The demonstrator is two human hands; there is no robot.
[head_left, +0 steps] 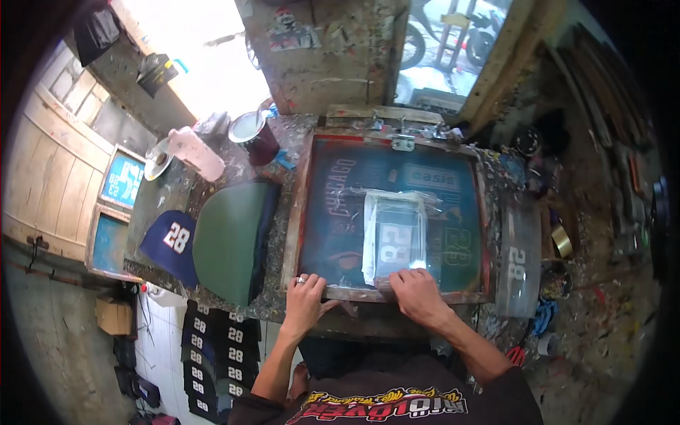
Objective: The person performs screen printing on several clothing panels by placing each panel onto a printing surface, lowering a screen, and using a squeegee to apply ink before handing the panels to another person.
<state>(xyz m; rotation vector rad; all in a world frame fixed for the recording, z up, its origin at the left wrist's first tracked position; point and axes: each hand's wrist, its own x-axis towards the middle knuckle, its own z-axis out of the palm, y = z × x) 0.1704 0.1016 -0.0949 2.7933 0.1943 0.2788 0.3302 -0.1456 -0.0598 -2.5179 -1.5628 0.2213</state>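
Note:
A silk-screen frame with a wooden border and blue-green mesh lies in front of me on the workbench, held at its far edge by a metal hinge clamp. White strips of tape border a pale printed-number stencil in the mesh. My left hand, with a ring on one finger, is closed over the frame's near left corner. My right hand is closed at the near edge, just below the taped area. A small brownish piece shows beside its fingers; I cannot tell what it is.
Left of the frame lie a stack of green half-round fabric panels and a printed navy panel. Behind stand a dark paint tub and a pink bottle. A clear sheet lies right. Printed black pieces cover the lower left.

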